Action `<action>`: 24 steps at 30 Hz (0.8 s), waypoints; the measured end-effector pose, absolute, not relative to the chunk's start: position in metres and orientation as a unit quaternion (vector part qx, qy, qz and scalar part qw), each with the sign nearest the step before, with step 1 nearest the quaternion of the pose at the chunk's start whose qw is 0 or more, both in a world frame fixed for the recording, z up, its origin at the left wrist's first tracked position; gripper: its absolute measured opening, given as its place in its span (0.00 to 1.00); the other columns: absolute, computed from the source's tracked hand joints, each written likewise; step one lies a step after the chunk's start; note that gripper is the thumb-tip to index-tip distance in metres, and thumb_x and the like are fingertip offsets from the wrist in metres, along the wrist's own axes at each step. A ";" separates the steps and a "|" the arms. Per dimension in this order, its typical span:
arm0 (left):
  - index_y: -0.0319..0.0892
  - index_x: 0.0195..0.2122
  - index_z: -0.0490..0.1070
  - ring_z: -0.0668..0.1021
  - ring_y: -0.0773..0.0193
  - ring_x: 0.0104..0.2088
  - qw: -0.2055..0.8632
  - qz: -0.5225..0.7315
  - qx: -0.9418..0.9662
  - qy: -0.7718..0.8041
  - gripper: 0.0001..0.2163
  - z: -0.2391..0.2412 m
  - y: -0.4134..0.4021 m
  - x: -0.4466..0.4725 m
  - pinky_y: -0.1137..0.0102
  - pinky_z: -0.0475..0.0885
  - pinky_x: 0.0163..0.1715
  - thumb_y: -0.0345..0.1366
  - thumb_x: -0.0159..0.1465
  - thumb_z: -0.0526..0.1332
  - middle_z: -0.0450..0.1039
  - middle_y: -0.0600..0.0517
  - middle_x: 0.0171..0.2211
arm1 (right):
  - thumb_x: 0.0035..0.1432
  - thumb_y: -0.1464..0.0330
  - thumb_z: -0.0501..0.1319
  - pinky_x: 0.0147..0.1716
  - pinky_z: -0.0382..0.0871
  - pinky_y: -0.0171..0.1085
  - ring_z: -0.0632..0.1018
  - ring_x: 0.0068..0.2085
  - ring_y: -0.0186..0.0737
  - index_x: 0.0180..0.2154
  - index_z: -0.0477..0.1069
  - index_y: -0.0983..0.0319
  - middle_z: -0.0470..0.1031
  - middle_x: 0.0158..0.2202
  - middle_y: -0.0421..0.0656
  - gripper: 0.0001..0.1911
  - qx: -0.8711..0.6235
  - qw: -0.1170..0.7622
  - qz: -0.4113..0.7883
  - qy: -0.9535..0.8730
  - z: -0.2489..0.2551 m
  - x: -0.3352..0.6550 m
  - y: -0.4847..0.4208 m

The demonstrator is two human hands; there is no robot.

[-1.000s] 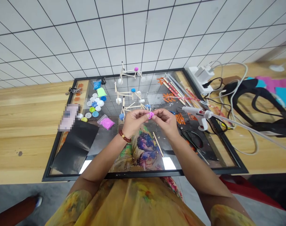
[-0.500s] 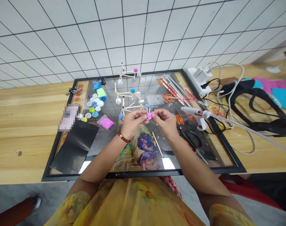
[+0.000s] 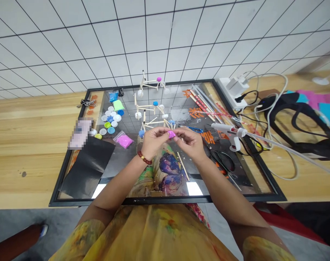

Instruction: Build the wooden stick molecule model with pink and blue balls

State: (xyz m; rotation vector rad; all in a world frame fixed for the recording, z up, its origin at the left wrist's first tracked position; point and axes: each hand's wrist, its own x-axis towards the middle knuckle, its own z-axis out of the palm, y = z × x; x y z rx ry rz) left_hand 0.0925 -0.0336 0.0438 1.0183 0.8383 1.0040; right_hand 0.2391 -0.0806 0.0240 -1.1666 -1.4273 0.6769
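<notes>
My left hand (image 3: 153, 141) and my right hand (image 3: 190, 140) meet over a glass-fronted black picture frame (image 3: 72, 159) lying flat on the wooden table. Both pinch a small pink lump of clay (image 3: 171, 134) between their fingertips. Just beyond my fingers stands a structure of wooden sticks (image 3: 151, 123) with white and blue balls at its joints. A second stick structure (image 3: 151, 85) with a pink ball stands farther back. A loose wooden stick (image 3: 183, 166) lies on the glass under my right wrist.
Left on the glass lie several bottle caps (image 3: 110, 121), a bag of pink clay (image 3: 124, 140) and a black sheet (image 3: 88, 165). A white glue gun (image 3: 230, 132), scissors (image 3: 221, 159) and sticks (image 3: 200, 103) lie right. Cables, a power strip (image 3: 234, 90) and black straps (image 3: 297, 119) crowd the right.
Both hands stay together on the pink lump, working it slightly; the camera view has shifted a little. Nothing on the table has moved.
</notes>
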 end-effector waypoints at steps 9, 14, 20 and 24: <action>0.40 0.27 0.79 0.79 0.67 0.27 0.732 0.427 0.367 0.384 0.13 0.051 -0.033 0.092 0.68 0.75 0.34 0.36 0.41 0.75 0.79 0.53 0.26 | 0.55 0.69 0.64 0.40 0.73 0.42 0.76 0.34 0.39 0.46 0.74 0.55 0.78 0.38 0.43 0.15 -0.501 0.520 0.153 -0.675 0.030 0.235 -0.082; 0.40 0.27 0.79 0.79 0.67 0.29 0.751 0.422 0.351 0.368 0.14 0.051 -0.035 0.090 0.67 0.76 0.36 0.37 0.39 0.76 0.79 0.52 0.27 | 0.56 0.67 0.64 0.39 0.73 0.40 0.76 0.34 0.38 0.43 0.74 0.56 0.78 0.37 0.42 0.11 -0.515 0.534 0.177 -0.647 0.026 0.236 -0.082; 0.40 0.32 0.81 0.79 0.66 0.29 0.767 0.392 0.372 0.345 0.14 0.049 -0.038 0.090 0.68 0.77 0.35 0.39 0.43 0.75 0.80 0.49 0.29 | 0.55 0.64 0.67 0.38 0.73 0.38 0.76 0.34 0.36 0.39 0.73 0.58 0.76 0.34 0.40 0.09 -0.520 0.593 0.269 -0.552 0.015 0.236 -0.080; 0.41 0.32 0.79 0.80 0.66 0.30 0.737 0.423 0.406 0.336 0.14 0.052 -0.042 0.093 0.68 0.77 0.36 0.39 0.44 0.75 0.81 0.51 0.30 | 0.52 0.60 0.69 0.36 0.74 0.38 0.76 0.34 0.36 0.38 0.74 0.58 0.77 0.33 0.40 0.12 -0.506 0.615 0.329 -0.507 0.020 0.235 -0.080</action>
